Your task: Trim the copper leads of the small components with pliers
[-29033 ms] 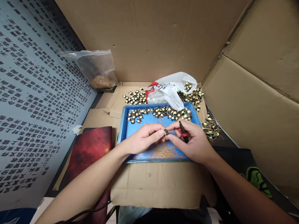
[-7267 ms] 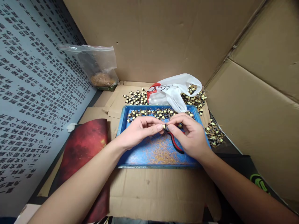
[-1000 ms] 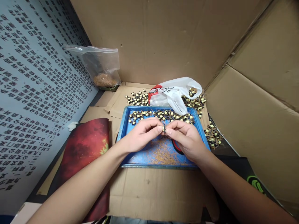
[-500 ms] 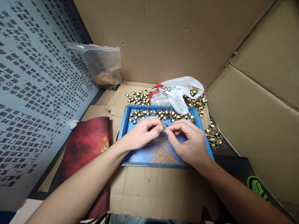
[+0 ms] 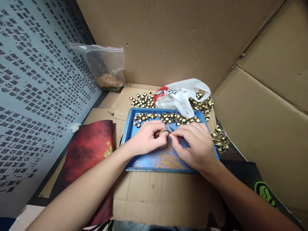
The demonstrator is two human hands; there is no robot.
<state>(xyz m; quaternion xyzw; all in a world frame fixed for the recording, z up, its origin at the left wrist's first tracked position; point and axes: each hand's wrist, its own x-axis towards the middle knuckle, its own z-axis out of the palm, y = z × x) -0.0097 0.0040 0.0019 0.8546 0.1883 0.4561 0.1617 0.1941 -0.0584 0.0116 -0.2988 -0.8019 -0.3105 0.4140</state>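
Observation:
Over a blue tray [image 5: 130, 134], my left hand [image 5: 146, 139] pinches a small yellow-and-black component [image 5: 166, 131] with wire leads. My right hand [image 5: 194, 144] is closed around red-handled cutters [image 5: 178, 138] whose tip meets the component; most of the tool is hidden in the palm. A row of similar components [image 5: 168, 118] lies along the tray's far edge. Cut copper wire bits [image 5: 166, 158] are heaped on the tray below my hands.
A white plastic bag [image 5: 179, 96] lies behind the tray, with component piles to its left [image 5: 141, 100] and right [image 5: 204, 103], and another [image 5: 220, 138] beside the tray. A clear bag [image 5: 107, 69] stands at the back left. Cardboard walls enclose the space; a red mat [image 5: 89, 150] lies left.
Both hands have dropped slightly toward the tray, and my right hand has turned palm-down, bringing the cutters to the component. A second ago both hands only pinched the component.

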